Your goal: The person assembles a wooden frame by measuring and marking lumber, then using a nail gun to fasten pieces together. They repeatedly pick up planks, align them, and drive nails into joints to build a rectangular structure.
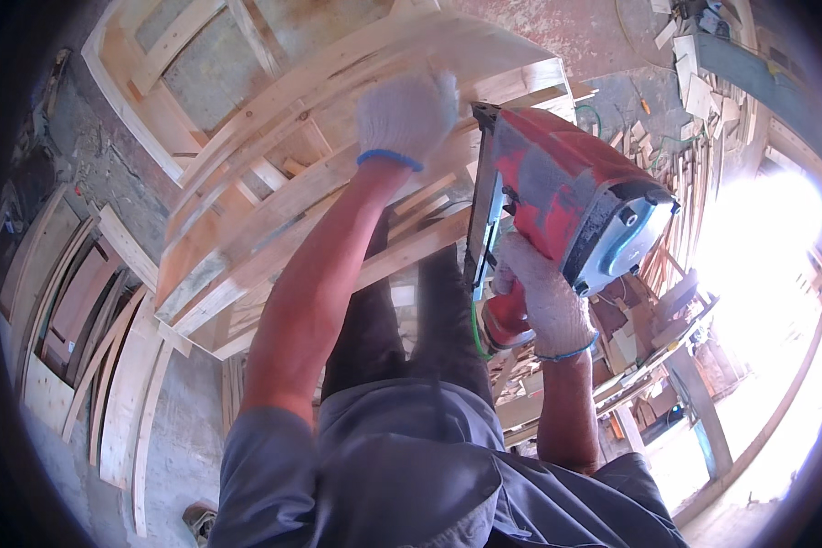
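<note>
My right hand (543, 297), in a white knitted glove, is wrapped round the handle of a red and grey nail gun (557, 173). The gun's dark nose end points up toward the right part of a pale wooden frame (274, 196) made of long boards and crosspieces. Whether the nose touches the wood I cannot tell. My left hand (406, 114), gloved in white with a blue cuff, is at the frame's upper boards; its fingers are blurred and partly hidden. A green hose (478, 333) runs by the gun's handle.
Curved wooden pieces (123, 384) lie stacked on the floor at left. Wood strips and offcuts (635, 338) are heaped at right, near strong glare. Another wooden frame (132, 119) lies beyond at upper left. My legs stand against the near side of the frame.
</note>
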The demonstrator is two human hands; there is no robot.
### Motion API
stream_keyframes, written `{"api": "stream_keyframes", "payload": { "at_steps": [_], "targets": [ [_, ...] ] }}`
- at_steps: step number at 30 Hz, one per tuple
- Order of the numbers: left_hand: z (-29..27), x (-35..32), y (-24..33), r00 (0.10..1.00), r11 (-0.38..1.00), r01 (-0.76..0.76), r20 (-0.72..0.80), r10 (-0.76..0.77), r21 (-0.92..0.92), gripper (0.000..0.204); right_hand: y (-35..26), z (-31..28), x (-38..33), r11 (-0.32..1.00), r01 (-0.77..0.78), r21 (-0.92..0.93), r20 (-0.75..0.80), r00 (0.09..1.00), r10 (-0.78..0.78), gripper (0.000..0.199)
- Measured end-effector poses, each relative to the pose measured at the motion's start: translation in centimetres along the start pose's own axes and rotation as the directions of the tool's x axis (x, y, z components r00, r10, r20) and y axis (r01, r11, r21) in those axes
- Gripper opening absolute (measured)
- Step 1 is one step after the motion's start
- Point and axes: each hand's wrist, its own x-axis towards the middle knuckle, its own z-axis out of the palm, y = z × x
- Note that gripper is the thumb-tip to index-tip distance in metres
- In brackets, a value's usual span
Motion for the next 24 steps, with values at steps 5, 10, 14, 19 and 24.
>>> {"api": "stream_keyframes", "payload": {
  "at_steps": [5, 10, 14, 19, 24],
  "targets": [
    [0.1, 0.3, -0.3, 0.999, 1.0, -0.023, -0.029, 0.023, 0.01, 0.03, 0.5, -0.3, -0.1, 0.999, -0.029, -0.019, 0.02, 0.999, 0.03, 0.027],
    [-1.1, 0.1, 0.6, 0.995, 0.992, 0.091, 0.042, -0.088, -0.087, 0.054, -1.1, 0.1, -1.1, 0.999, -0.05, -0.012, 0.032, 0.998, 0.051, 0.028],
    [-2.2, 0.0, 1.5, 0.987, 0.981, 0.159, 0.022, -0.158, -0.115, 0.051, 0.5, -0.3, -0.5, 1.0, -0.027, 0.003, 0.017, 0.999, 0.027, 0.027],
    [-2.1, 0.2, 1.5, 0.985, 0.98, 0.172, 0.019, -0.171, -0.103, 0.05, 0.4, 0.3, -0.8, 0.999, 0.02, 0.048, 0.057, 0.998, -0.023, 0.027],
    [-1.9, 0.1, 1.3, 0.988, 0.987, 0.144, -0.053, -0.148, -0.074, 0.055, 2.5, -0.2, -0.6, 0.989, 0.144, -0.017, 0.029, 0.989, -0.143, 0.021]
  ]
}}
